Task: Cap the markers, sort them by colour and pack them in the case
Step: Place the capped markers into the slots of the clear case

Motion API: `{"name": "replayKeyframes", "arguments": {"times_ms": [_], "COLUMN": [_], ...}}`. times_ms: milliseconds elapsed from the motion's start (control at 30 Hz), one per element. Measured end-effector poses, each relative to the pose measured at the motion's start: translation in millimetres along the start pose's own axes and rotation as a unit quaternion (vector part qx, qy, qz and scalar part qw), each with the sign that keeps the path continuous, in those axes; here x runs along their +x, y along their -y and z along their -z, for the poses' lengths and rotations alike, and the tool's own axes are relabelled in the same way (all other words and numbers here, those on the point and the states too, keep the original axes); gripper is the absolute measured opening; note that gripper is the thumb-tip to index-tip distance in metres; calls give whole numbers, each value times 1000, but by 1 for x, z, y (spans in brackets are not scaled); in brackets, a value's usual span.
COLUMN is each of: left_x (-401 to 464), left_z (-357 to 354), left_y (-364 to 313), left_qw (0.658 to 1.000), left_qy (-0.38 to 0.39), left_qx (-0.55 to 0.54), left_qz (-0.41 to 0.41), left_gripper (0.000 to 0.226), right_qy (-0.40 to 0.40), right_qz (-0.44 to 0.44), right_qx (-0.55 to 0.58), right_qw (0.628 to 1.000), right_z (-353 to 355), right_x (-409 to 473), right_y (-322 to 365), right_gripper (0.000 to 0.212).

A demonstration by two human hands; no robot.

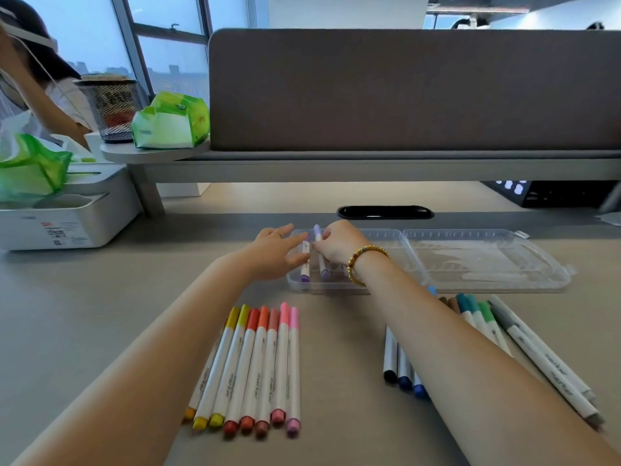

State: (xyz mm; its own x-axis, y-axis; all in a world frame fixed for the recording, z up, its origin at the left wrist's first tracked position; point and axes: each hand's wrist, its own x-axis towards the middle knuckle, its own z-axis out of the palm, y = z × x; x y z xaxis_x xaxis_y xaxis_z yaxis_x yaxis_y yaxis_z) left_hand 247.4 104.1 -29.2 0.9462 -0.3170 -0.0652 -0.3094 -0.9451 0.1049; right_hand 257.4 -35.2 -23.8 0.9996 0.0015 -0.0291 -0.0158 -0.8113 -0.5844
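The right hand (337, 245) pinches a purple marker (321, 253) in the case (379, 260) at frame centre. Its long axis runs top to bottom. The left hand (274, 253) rests open on another marker (305, 264).

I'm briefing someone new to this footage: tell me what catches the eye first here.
Both hands meet at the near-left corner of the clear case: the right hand grips a purple marker, and the left hand rests on a second one. A neat row of yellow-to-pink markers lies on the desk between the forearms, and blue, green and grey markers sit partly hidden behind the right arm.
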Motion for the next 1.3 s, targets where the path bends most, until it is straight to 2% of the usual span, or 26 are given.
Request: {"name": "replayKeyframes", "arguments": {"times_ms": [100,200,233,333,433,600,800,967,1167,1300], "left_x": [-5,-8,-8,-10,-10,-8,-10,-14,-16,-18], "left_z": [0,-7,-9,-4,-4,-8,-5,-5,-4,4], "left_y": [1,1,1,-3,-3,2,3,8,0,-3], "left_qw": [999,996,996,999,994,992,989,989,990,988], "left_qy": [28,13,12,39,71,84,92,91,77,54], "left_qx": [-26,61,60,-2,-79,-87,-111,-117,-120,-145], "left_qz": [-38,-68,-63,-37,-35,-30,-21,-29,-18,-4], "left_gripper": [54,57,58,54,60,59,62,65,58,52], "right_qy": [-4,-15,-22,-39,-24,-15,-37,26,38,75], "right_qz": [13,24,27,30,19,34,87,131,118,99], "right_qx": [-7,-12,-10,-12,4,-70,-93,-173,-261,-328], "right_qw": [1000,1000,999,999,1000,997,991,976,957,936], "right_z": [-2,-6,-6,-8,-10,-10,-16,-1,-3,6], "right_x": [-2,-8,-10,-12,-12,-13,-16,-25,-37,-35], "right_y": [0,-4,-5,-5,-1,4,-1,-7,-7,5], "right_gripper": [39,37,37,35,35,18,35,36,40,41]}}
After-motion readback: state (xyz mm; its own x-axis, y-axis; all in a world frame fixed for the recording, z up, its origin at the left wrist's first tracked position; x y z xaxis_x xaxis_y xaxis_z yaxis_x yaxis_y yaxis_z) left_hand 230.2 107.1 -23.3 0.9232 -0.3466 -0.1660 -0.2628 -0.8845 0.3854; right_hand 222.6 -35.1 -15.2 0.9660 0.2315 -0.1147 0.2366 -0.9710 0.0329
